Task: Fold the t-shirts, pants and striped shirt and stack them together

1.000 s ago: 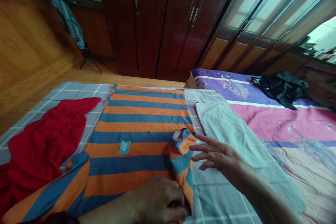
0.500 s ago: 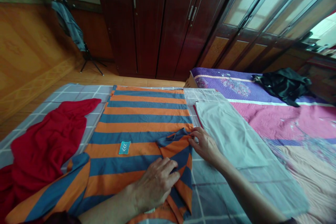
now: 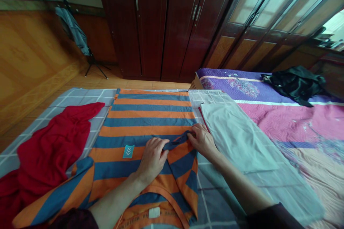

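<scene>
An orange and blue striped T-shirt (image 3: 149,121) lies spread out, its neckline toward me and a small teal patch (image 3: 128,151) on its front. Its right sleeve (image 3: 182,161) is folded inward over the body, while the left sleeve (image 3: 57,189) sticks out sideways. My left hand (image 3: 154,155) is at the left end of the folded sleeve's hem, thumb and fingers closed on the cloth. At the hem's other end, by the shirt's right edge, my right hand (image 3: 201,139) pinches the fabric.
A crumpled red garment (image 3: 57,139) lies left of the shirt. To the right is a folded pale green garment (image 3: 236,136). Beyond it, a purple and pink bedspread (image 3: 285,121) carries a black garment (image 3: 297,84). Dark wooden wardrobes (image 3: 163,25) stand at the back.
My left hand has moved up and away from me, from the shoulder area to the folded sleeve's hem. My right hand has shifted slightly left, still on the sleeve.
</scene>
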Demonstrator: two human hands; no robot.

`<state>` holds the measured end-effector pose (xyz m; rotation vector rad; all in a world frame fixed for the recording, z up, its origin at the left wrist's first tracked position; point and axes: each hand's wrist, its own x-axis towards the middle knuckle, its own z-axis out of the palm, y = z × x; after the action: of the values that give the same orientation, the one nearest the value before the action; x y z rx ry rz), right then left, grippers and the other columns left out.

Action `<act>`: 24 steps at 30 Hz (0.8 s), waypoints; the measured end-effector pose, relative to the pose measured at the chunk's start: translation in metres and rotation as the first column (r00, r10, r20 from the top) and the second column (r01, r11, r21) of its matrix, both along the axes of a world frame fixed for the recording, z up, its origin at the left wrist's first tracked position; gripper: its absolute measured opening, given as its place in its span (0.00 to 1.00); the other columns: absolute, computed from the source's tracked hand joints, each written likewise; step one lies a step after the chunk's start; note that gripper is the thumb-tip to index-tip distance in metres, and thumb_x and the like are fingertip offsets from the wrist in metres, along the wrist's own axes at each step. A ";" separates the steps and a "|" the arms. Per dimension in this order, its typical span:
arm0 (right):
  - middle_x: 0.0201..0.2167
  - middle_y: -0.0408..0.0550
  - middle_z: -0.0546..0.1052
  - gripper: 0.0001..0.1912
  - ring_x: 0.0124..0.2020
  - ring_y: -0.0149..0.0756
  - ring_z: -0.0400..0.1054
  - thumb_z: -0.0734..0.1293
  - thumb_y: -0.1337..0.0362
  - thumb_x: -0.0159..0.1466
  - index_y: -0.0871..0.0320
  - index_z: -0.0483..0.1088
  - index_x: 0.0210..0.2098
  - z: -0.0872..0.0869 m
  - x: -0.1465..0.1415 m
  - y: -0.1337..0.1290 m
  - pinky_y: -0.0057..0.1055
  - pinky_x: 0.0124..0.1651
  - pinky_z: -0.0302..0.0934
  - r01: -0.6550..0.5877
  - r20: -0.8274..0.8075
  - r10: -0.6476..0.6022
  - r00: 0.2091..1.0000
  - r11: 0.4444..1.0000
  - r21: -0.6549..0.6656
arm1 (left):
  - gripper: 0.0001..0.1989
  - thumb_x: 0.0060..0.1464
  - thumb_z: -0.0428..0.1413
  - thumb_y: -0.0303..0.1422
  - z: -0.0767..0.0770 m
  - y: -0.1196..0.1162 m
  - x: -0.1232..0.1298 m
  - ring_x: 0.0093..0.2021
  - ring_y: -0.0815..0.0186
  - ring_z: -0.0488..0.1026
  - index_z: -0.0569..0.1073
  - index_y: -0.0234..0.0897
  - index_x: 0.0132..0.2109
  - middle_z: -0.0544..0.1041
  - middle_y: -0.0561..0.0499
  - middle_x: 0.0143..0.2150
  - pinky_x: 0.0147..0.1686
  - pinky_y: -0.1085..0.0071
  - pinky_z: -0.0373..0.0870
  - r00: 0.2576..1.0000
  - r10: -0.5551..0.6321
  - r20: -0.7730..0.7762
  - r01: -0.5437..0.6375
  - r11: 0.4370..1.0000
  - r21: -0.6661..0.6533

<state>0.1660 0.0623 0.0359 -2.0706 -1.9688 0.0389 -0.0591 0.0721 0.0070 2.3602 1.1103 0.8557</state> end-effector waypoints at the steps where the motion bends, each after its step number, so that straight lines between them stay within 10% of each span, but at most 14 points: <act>1: 0.34 0.47 0.71 0.06 0.40 0.39 0.64 0.61 0.64 0.61 0.55 0.68 0.29 -0.001 0.000 0.004 0.32 0.41 0.59 0.008 0.000 -0.008 1.000 1.000 0.009 | 0.13 0.52 0.53 0.21 0.000 0.000 0.001 0.44 0.61 0.69 0.68 0.38 0.45 0.74 0.50 0.40 0.47 0.58 0.67 1.000 0.020 0.017 -0.020 1.000 -0.017; 8: 0.35 0.50 0.71 0.07 0.40 0.42 0.63 0.62 0.61 0.62 0.55 0.69 0.31 -0.005 0.002 0.003 0.36 0.44 0.59 -0.011 0.059 0.008 0.998 0.999 0.050 | 0.13 0.53 0.49 0.21 0.005 -0.001 -0.002 0.44 0.60 0.69 0.67 0.40 0.44 0.72 0.49 0.41 0.46 0.59 0.66 0.996 0.049 0.077 -0.053 0.998 0.044; 16: 0.40 0.51 0.72 0.11 0.47 0.42 0.64 0.62 0.57 0.64 0.56 0.71 0.32 0.005 0.020 -0.020 0.37 0.47 0.60 -0.111 0.003 0.111 0.994 0.994 0.000 | 0.12 0.56 0.48 0.23 0.023 -0.032 -0.001 0.45 0.62 0.67 0.69 0.38 0.46 0.72 0.47 0.42 0.50 0.62 0.63 0.851 -0.521 -0.057 0.524 0.847 0.089; 24: 0.38 0.49 0.72 0.10 0.50 0.42 0.63 0.65 0.60 0.61 0.56 0.68 0.25 -0.003 0.040 -0.015 0.39 0.51 0.60 -0.173 -0.060 0.172 0.983 0.985 -0.009 | 0.06 0.54 0.51 0.26 0.022 -0.041 0.002 0.43 0.62 0.65 0.69 0.36 0.39 0.70 0.47 0.39 0.51 0.61 0.61 0.753 -0.598 -0.275 0.637 0.767 0.076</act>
<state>0.2057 0.0475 0.0330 -1.8790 -2.1121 0.1480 -0.0571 0.0308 0.0291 2.7577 0.2525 0.4353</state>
